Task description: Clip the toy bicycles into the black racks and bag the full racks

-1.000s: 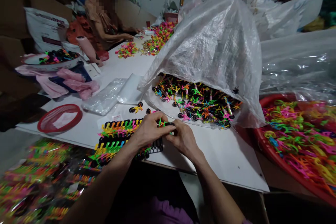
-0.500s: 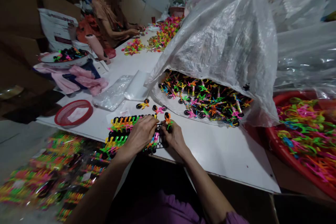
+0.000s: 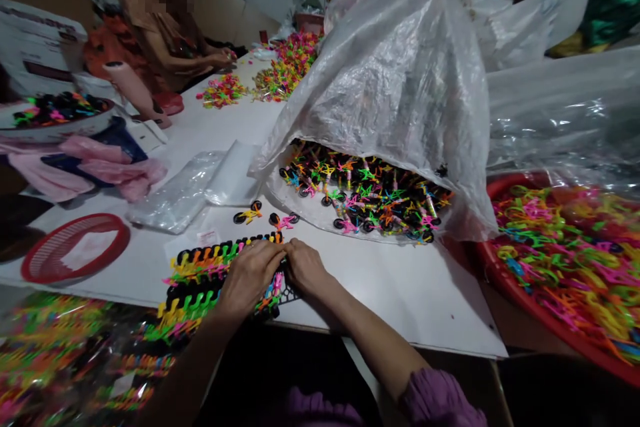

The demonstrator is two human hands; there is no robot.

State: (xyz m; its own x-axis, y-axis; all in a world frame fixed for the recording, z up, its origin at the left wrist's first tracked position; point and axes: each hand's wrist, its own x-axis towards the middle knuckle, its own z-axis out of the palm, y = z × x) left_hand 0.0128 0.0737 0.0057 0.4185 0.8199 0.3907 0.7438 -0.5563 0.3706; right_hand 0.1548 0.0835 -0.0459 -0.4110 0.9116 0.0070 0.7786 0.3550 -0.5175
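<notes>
A black grid rack (image 3: 287, 293) lies at the table's near edge, holding rows of small coloured toy bicycles (image 3: 200, 267). My left hand (image 3: 247, 277) rests on the rack's right part with its fingers bent and pressed onto the bicycles. My right hand (image 3: 306, 270) meets it fingertip to fingertip at the rack's right end. Its fingers are curled down and hide whatever is under them. Just beyond the hands, a yellow toy bicycle (image 3: 247, 214) and a pink toy bicycle (image 3: 285, 219) lie loose on the table.
A big clear plastic bag (image 3: 400, 80) spills toy bicycles (image 3: 365, 193) behind the hands. A red basin (image 3: 540, 330) of coloured frames stands right, a red basket (image 3: 30, 270) left. Plastic sleeves (image 3: 190, 183) lie mid-table. Packed bags (image 3: 50, 347) sit lower left. A person (image 3: 165, 33) works far left.
My right hand has brought the orange-and-green bicycle down to the rack's end, where it no longer shows. Both hands have sunk onto the rack. My head has turned slightly right.
</notes>
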